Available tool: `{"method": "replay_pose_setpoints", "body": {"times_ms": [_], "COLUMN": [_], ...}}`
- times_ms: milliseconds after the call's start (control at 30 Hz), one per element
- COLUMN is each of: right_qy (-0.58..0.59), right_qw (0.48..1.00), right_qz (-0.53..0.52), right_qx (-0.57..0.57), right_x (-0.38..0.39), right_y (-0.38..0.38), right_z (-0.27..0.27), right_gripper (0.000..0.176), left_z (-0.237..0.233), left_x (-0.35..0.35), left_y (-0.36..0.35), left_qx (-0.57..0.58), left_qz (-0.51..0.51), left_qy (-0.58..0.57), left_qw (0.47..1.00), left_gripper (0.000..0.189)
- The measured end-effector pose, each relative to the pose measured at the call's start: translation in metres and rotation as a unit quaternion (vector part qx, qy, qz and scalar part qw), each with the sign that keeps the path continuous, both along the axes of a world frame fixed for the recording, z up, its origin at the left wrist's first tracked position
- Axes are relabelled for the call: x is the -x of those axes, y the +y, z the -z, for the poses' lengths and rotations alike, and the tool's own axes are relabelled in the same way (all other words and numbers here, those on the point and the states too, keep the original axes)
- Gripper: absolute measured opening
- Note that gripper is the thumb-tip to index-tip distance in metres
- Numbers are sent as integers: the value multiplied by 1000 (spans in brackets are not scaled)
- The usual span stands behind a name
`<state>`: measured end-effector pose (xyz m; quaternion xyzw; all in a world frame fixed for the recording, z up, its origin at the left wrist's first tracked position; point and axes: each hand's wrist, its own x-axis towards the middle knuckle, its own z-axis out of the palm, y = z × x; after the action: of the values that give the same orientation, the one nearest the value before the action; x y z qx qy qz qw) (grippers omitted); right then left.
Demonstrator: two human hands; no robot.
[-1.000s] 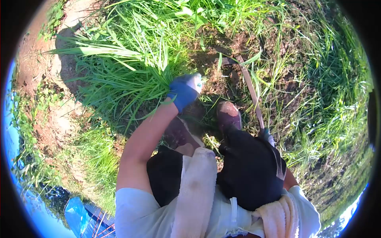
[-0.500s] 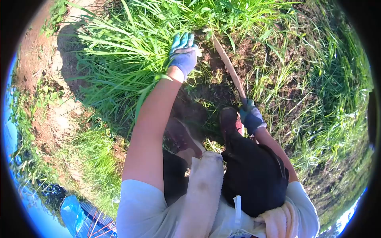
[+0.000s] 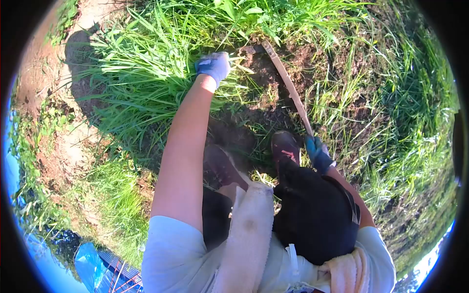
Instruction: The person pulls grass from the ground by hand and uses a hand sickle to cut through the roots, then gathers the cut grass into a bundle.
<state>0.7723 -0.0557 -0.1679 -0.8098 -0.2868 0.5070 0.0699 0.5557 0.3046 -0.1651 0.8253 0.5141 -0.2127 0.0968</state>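
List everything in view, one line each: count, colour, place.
grass clump: one, green, upper left of centre
bare soil: one patch, dark brown, centre, right of the clump
long-handled tool: one, pale wooden handle, slanting across the soil, head at the top
dirt path: one, reddish-brown, left edge
plastic thing: one, blue, bottom left, kind unclear
towel: one, off-white, hanging at the chest
shoes: two, dark maroon, on the soil below centre
trousers: one pair, black, lower right
left hand: one, blue glove, closed on the grass clump
right hand: one, blue glove, gripping the tool's handle end
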Motion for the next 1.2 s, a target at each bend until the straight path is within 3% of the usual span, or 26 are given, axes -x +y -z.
{"method": "replay_pose_setpoints", "body": {"times_ms": [100,133,167,233,300,367,400,467,500,533,567,600,633,700,767,800,900,967,1100,1167,1200], "right_qy": [8,38,33,-24,-29,-71,-72,-24,-30,8,-7,-25,-35,-13,22,-19,19,-122,-27,-88,-88], "right_qw": [999,997,994,995,998,990,990,997,998,998,995,980,985,993,994,991,995,917,995,993,993], "right_qz": [-5,31,18,-25,-23,-90,-91,69,64,52,-1,-52,-15,-62,-74,-103,-80,-332,-97,9,8], "right_qx": [-50,-60,-106,-90,50,-80,-83,-33,-4,-19,-104,-191,-167,-99,-76,-78,-64,-182,-18,74,75], "right_x": [3,7,5,3,-6,-17,-19,-5,-7,-8,-8,-7,0,-2,-5,-4,-2,-6,-15,-46,-42], "right_y": [1,28,31,12,-49,-135,-130,-112,-86,-63,-53,-41,-9,9,-14,-21,-17,-32,-84,-183,-166], "right_z": [28,4,17,12,8,25,28,10,-8,-16,-3,10,-7,13,9,11,22,53,-1,75,62], "right_gripper": [48,47,47,48,47,46,46,43,42,37,36,35,34,38,40,41,42,41,32,51,51], "left_z": [7,4,-1,-6,-8,-10,9,26,23,11,-23,-25,-26,-3,-3,-8,0,5,-9,-10,-10], "left_x": [3,2,0,3,3,12,25,33,27,21,14,10,5,16,20,20,20,23,20,26,21], "left_y": [-9,-9,-10,-14,-14,-26,-28,-41,-47,-55,-69,-65,-61,-42,-30,-33,-32,-37,-47,-50,-51], "left_qx": [5,16,28,29,40,38,7,-10,-17,-25,-127,-93,-58,-17,16,25,36,31,23,37,28], "left_qz": [-19,-24,-26,-15,-18,47,55,70,74,71,67,10,-47,-46,-47,-40,-32,-65,-46,-33,-43], "left_qy": [-5,-9,-13,-33,-11,-31,-58,-79,-7,66,-10,24,58,32,7,-12,-33,-49,-62,-69,-58], "left_qw": [1000,1000,999,999,999,998,997,994,997,995,990,995,996,998,999,999,998,996,997,996,997], "left_gripper": [29,30,30,29,28,30,36,42,49,56,64,50,38,35,32,26,23,22,24,22,22]}}
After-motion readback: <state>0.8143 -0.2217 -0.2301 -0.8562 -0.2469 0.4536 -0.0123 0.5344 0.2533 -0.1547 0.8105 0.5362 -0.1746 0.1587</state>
